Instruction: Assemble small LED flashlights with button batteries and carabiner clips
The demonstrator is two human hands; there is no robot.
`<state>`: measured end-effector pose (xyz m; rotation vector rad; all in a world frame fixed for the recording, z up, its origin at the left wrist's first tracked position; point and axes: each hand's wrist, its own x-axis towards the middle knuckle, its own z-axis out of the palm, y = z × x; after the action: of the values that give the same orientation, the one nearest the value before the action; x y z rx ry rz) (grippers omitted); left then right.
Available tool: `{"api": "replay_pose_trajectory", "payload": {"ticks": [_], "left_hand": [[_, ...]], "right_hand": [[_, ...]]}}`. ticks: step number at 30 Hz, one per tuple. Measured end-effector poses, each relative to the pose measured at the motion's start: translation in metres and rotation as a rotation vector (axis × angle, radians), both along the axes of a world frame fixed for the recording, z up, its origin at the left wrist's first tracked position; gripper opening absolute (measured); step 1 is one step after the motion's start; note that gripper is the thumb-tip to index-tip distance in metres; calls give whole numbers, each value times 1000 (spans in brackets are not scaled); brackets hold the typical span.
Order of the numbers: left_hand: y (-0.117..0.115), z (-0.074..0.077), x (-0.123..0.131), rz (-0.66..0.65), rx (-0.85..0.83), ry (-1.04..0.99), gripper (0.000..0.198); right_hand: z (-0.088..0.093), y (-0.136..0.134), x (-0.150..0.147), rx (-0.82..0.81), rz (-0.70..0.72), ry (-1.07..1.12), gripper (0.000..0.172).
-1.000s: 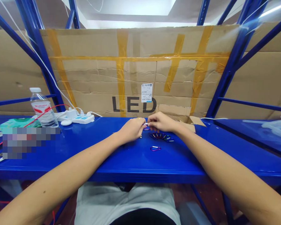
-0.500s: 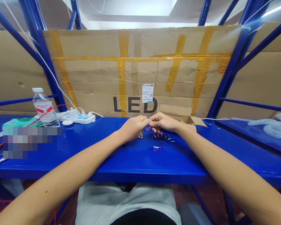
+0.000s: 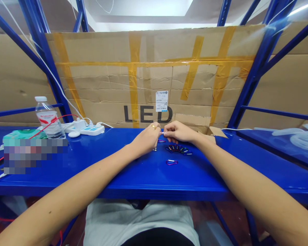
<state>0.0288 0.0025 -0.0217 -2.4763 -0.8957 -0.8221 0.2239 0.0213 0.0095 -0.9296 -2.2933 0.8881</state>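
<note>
My left hand (image 3: 147,138) and my right hand (image 3: 179,131) meet fingertip to fingertip just above the blue table. Both are closed in a pinch around a small pale, shiny piece (image 3: 162,133), too tiny to name. Right below the fingers lies a purple carabiner (image 3: 161,141), partly covered by my left hand. Several dark and coloured carabiners (image 3: 178,149) form a fanned row under my right hand. Closer to me, one purple carabiner (image 3: 171,162) rests alone. Small light-coloured bits (image 3: 155,149) peek out beside my left hand, mostly hidden.
A large cardboard sheet (image 3: 105,89) stands along the back of the blue table (image 3: 87,164). At the left are a water bottle (image 3: 50,118), a white power strip (image 3: 88,129) with cords, and a green packet (image 3: 23,134). Clear tubing (image 3: 304,136) lies at the right. Behind my right hand sits a small open carton (image 3: 217,132).
My fingertips have drawn slightly apart, and a small pale piece now shows between them. My left hand has risen a little. The carabiners on the table stay where they were.
</note>
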Motion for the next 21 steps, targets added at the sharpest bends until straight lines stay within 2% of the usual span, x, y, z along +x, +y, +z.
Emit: {"api": "replay_pose_trajectory", "payload": {"ticks": [3,7,10,16,21], "left_hand": [[0,3,-2,-16,-40,31,20],[-3,7,-5,30,-171,20,11],[-4,7,-6,3,-210,-1,7],[-6,9,-4,-106,-122,9,11],[-8,11,-3,-136,-82,-47,16]], "right_hand": [[-3,1,0,-18,23,-23,28],[-6,2,0,-57,64,-6,28],[-5,2,1,-98,79,20,27],[-3,0,2,-177,107,80,27],[-4,1,2,-103,75,70,28]]}}
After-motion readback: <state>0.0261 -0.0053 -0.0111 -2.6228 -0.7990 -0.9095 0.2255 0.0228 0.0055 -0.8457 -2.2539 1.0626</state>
